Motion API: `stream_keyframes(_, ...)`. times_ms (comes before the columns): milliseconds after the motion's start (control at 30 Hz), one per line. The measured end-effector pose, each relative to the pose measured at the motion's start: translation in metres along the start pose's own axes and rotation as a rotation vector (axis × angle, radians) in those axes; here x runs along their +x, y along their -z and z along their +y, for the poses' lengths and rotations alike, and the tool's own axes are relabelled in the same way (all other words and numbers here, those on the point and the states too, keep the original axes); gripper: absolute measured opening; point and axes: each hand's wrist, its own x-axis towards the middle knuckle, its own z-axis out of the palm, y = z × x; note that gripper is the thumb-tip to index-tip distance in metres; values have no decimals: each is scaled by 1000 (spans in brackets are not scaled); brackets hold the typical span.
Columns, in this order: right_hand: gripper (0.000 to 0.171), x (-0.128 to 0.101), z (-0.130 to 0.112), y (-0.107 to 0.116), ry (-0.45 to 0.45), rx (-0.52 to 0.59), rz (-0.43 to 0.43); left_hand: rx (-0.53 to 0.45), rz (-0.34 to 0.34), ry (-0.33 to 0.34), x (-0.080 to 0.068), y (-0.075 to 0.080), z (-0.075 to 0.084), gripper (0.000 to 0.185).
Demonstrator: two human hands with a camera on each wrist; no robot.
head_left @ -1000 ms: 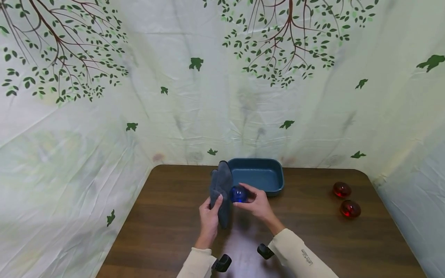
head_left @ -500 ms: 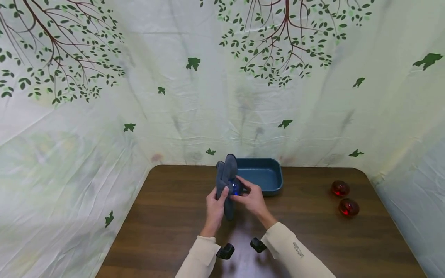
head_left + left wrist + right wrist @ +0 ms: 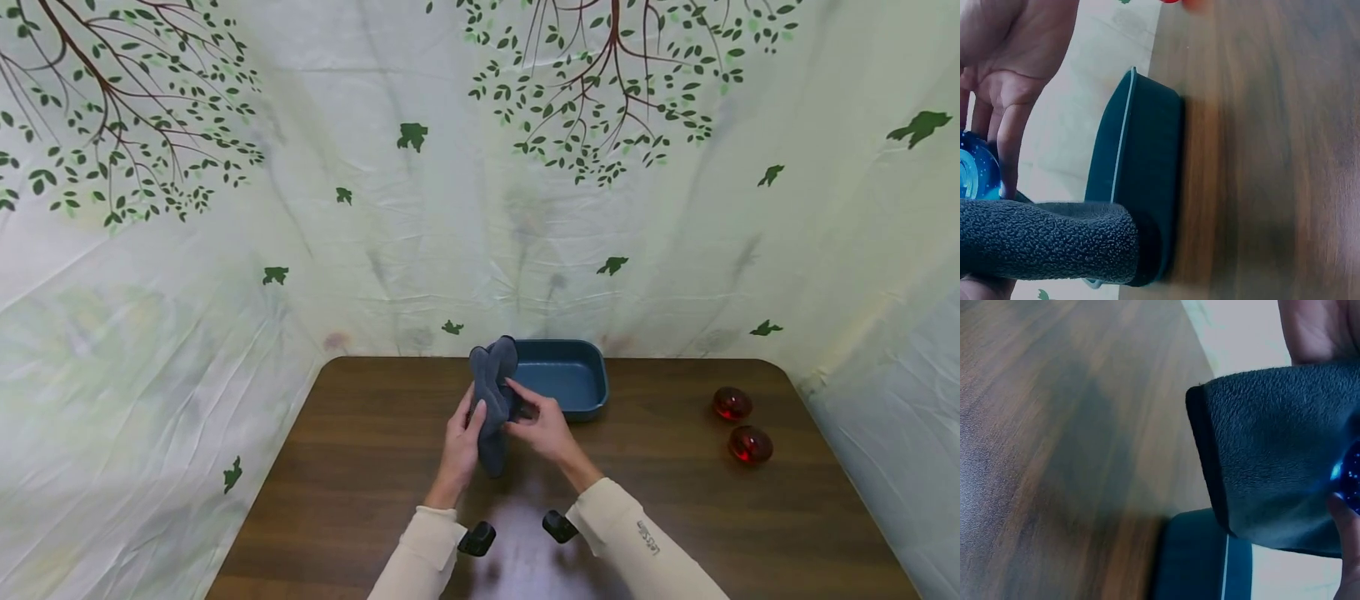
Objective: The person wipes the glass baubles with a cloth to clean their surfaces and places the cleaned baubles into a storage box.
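In the middle of the head view, two hands meet above the brown table [image 3: 360, 467]. The left hand [image 3: 460, 446] holds a gray cloth [image 3: 491, 392], with its fingers and thumb curled round the cloth's middle. The cloth stands up tall, and its top is just in front of the left end of a blue tray [image 3: 570, 375] near the back of the table. The right hand [image 3: 542, 427] holds a shiny blue ball against the cloth, with its fingertips pinching it. In the head view the ball is hidden behind the cloth and fingers. In the left wrist view the ball [image 3: 975, 178] shows at the left edge of the frame, touching the fingers [image 3: 1010, 140] and sitting just above the fuzzy cloth [image 3: 1047, 240]. In the right wrist view a bit of the ball [image 3: 1350, 475] peeks out at the right edge, pressed into the cloth [image 3: 1272, 456]. At the right side of the head view, two red balls [image 3: 732, 403] [image 3: 749, 444] sit on the table near each other, well apart from the hands. Behind the table hangs a white sheet [image 3: 225, 250] with green leaves and birds on it.
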Motion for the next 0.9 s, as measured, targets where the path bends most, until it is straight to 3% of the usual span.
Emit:
stream_keyframes(233,58,-3,-7,1,-4,97,47,-28,1,20,3,0,2,54)
stream_keyframes(433,54,-10,-32,-1,132,-17,65,-5,9,-17,4,-2,3,49)
stream_keyframes(600,59,-12,-42,-5,173,-104,62,-22,118,-16,2,-6,7,37)
stream_keyframes(700,58,-13,-44,-6,134,-109,64,-33,136,-1,1,-5,9,35)
stream_keyframes(900,51,-14,-47,-4,-5,-81,105,9,71,-25,-2,-2,8,34)
